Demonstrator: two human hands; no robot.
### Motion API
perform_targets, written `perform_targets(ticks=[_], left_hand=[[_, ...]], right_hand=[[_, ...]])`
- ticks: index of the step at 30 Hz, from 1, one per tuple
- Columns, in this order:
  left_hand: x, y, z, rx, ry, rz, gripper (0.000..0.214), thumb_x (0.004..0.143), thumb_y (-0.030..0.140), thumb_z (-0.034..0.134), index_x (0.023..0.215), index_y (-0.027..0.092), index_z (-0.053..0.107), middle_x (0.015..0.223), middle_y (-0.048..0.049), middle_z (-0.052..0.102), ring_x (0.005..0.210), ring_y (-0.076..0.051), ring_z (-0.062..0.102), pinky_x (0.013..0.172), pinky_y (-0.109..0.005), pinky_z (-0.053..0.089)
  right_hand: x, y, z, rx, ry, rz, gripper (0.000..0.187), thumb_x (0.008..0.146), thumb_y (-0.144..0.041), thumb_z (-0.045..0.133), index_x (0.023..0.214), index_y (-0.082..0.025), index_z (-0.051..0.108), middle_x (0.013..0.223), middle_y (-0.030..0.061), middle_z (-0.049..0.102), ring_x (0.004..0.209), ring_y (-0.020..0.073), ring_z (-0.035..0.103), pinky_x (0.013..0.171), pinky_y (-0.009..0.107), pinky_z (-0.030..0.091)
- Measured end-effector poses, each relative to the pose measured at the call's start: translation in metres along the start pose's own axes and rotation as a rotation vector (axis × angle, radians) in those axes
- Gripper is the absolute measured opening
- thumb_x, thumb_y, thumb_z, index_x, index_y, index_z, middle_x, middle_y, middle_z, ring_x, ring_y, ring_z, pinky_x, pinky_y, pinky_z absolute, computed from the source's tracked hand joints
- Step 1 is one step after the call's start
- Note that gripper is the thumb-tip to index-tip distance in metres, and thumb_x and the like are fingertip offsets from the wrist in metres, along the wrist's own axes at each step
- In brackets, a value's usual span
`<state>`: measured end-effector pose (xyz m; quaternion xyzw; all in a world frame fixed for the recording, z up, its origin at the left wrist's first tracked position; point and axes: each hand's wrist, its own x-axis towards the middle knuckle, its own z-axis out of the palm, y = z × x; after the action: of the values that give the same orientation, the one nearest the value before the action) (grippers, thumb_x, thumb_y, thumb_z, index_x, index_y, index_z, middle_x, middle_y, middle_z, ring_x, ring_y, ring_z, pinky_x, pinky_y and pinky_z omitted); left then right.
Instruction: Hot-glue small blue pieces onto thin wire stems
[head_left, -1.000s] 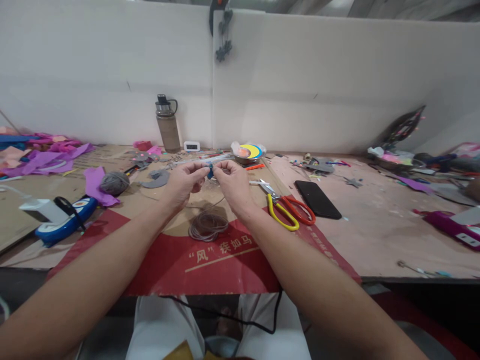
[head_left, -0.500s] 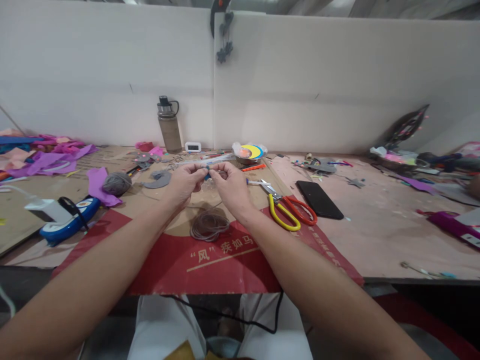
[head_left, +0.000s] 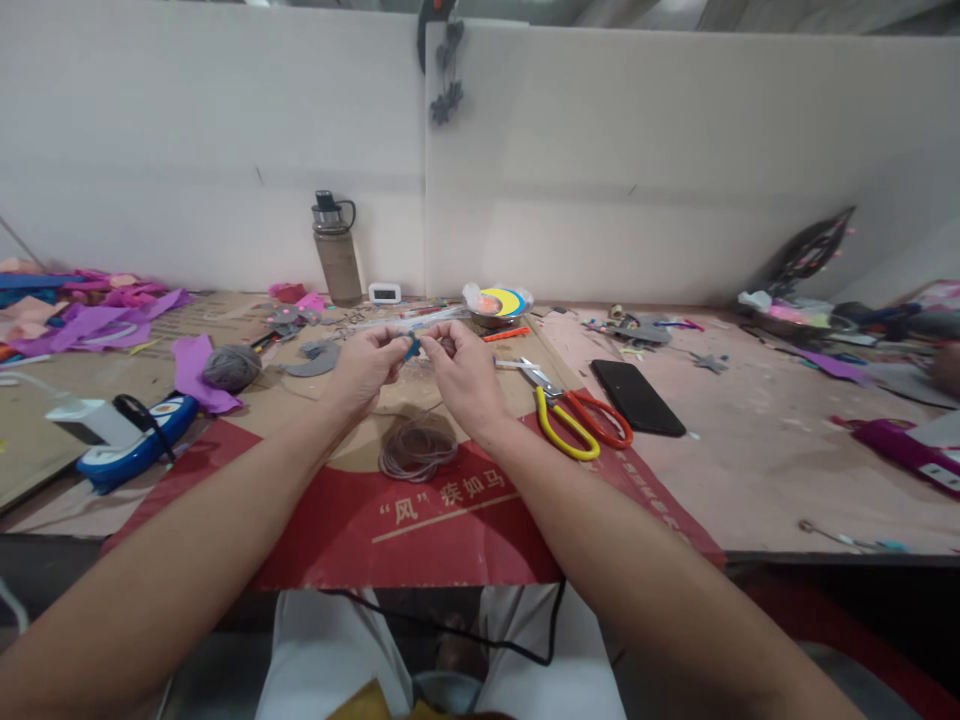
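My left hand (head_left: 369, 366) pinches a small blue piece (head_left: 412, 348) between thumb and fingers; it looks like a little felt shape, mostly covered by the fingertips. Close beside it, my right hand (head_left: 463, 372) is closed in a pinch at the piece's right edge. Whatever those right fingers hold is too small to make out. Below both hands lies a loose coil of grey cord (head_left: 418, 449), with a strand running up toward them. Scissors (head_left: 564, 408) with one yellow and one red handle lie partly open by my right forearm.
A black phone (head_left: 637, 397) lies right of the scissors. Grey yarn (head_left: 232, 368), purple felt (head_left: 196, 378) and a blue power strip (head_left: 139, 445) are on the left. Behind stand a water bottle (head_left: 337, 255), a small clock (head_left: 385, 293) and a bowl (head_left: 496, 318).
The fingers have parted slightly, and more of the blue piece shows between them. My right fingertips have shifted a little; the things on the table lie as before.
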<state>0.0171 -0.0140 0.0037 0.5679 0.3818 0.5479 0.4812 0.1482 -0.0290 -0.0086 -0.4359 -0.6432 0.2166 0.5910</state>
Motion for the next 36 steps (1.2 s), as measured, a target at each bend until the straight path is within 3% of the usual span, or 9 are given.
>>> perform_targets(ticks=[15, 23, 27, 30, 36], left_hand=[[-0.0006, -0.0020, 0.0004, -0.042, -0.056, -0.036, 0.015, 0.068, 0.026, 0.066, 0.070, 0.015, 0.056, 0.046, 0.0057, 0.041, 0.039, -0.004, 0.029, 0.039, -0.018, 0.018], [-0.0006, -0.0011, 0.0000, -0.021, -0.048, -0.034, 0.015, 0.069, 0.026, 0.066, 0.068, 0.015, 0.055, 0.047, 0.0056, 0.041, 0.039, -0.004, 0.030, 0.038, -0.018, 0.019], [0.0001, -0.0006, -0.0015, -0.018, -0.016, -0.041, 0.014, 0.069, 0.024, 0.065, 0.066, 0.015, 0.054, 0.046, 0.0054, 0.041, 0.039, -0.004, 0.031, 0.038, -0.017, 0.019], [0.0002, 0.0007, -0.0017, -0.026, -0.015, -0.058, 0.013, 0.070, 0.022, 0.064, 0.066, 0.015, 0.054, 0.045, 0.0051, 0.042, 0.038, -0.004, 0.031, 0.037, -0.017, 0.018], [0.0003, 0.0012, -0.0008, -0.038, -0.073, -0.031, 0.015, 0.068, 0.025, 0.070, 0.070, 0.014, 0.060, 0.050, 0.0026, 0.050, 0.040, -0.005, 0.039, 0.037, -0.018, 0.025]], right_hand=[[-0.0007, -0.0056, -0.0051, -0.209, 0.005, -0.104, 0.020, 0.090, -0.029, 0.045, 0.072, -0.021, 0.044, 0.073, 0.0004, 0.054, 0.067, 0.0129, 0.045, 0.065, 0.027, 0.032], [0.0025, -0.0017, -0.0073, -0.257, -0.013, -0.151, 0.030, 0.092, -0.037, 0.042, 0.067, -0.021, 0.046, 0.069, -0.0001, 0.053, 0.067, 0.0133, 0.046, 0.064, 0.027, 0.032], [0.0008, -0.0026, -0.0085, -0.185, -0.021, -0.141, 0.016, 0.087, -0.036, 0.052, 0.089, -0.021, 0.055, 0.077, 0.0000, 0.056, 0.070, 0.0134, 0.047, 0.065, 0.027, 0.035], [-0.0008, -0.0032, -0.0082, -0.183, -0.030, -0.149, 0.024, 0.080, -0.025, 0.058, 0.103, -0.021, 0.054, 0.084, 0.0010, 0.059, 0.071, 0.0135, 0.048, 0.067, 0.027, 0.037], [0.0030, 0.0024, -0.0081, -0.148, -0.017, -0.064, 0.011, 0.082, -0.029, 0.056, 0.084, -0.019, 0.061, 0.081, 0.0024, 0.062, 0.072, 0.0136, 0.051, 0.068, 0.027, 0.038]])
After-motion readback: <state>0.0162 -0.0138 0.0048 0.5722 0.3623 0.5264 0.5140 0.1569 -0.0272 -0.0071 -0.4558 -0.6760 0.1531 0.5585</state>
